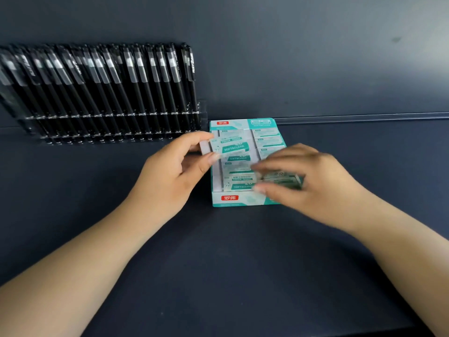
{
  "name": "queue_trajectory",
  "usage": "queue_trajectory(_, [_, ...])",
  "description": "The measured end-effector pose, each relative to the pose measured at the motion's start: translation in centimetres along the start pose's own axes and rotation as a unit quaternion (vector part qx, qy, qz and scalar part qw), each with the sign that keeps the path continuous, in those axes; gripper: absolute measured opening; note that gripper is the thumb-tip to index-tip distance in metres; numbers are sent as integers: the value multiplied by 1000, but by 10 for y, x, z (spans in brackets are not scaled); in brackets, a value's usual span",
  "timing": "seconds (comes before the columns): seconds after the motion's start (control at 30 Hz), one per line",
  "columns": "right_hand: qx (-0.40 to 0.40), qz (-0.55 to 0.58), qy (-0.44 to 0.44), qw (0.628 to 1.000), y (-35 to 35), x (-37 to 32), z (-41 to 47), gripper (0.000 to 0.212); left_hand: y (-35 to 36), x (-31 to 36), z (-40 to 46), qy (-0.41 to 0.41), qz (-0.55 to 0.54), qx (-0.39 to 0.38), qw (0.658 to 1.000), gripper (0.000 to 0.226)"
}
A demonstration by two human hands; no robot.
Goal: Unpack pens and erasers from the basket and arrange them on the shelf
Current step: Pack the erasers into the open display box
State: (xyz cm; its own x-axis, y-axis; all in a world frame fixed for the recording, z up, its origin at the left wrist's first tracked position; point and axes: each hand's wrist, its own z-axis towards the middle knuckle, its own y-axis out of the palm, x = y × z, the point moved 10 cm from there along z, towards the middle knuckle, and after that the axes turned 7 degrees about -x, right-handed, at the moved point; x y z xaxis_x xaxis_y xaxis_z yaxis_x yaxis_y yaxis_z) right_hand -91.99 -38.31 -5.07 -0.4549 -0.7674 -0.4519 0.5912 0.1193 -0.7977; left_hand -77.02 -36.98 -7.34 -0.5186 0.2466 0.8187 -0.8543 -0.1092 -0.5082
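A teal and white eraser box (pixel 237 199) stands open on the dark shelf (pixel 218 263), with several wrapped erasers inside. My left hand (pixel 170 176) pinches one wrapped eraser (pixel 228 147) by its left end, just above the box's left column. My right hand (pixel 308 183), blurred by motion, grips another wrapped eraser (pixel 279 180) over the box's near right part. Several black pens (pixel 102 93) stand in a clear rack (pixel 116 125) at the back left.
The shelf's back wall (pixel 315 57) rises right behind the box and the pen rack. A thin ledge (pixel 364 116) runs along the wall to the right of the box. No basket is in view.
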Motion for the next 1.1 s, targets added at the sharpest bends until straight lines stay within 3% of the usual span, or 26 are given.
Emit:
queue_trajectory(0.1, [65,40,27,997,-20,6,0,46,8,14,-4,46,44,-17,998,29])
queue_trajectory(0.23, [24,51,38,998,-12,7,0,55,16,20,-8,75,71,-26,994,33])
queue_trajectory(0.4, [-28,88,88,992,-10,14,0,33,26,16,-6,63,89,-64,992,33])
queue_trajectory(0.67, [-96,167,156,969,-26,48,-16,37,39,1,-3,52,166,-145,974,52])
queue_trajectory(1.1, [-156,91,208,961,-13,55,-19,27,32,-1,0,74,138,-102,982,59])
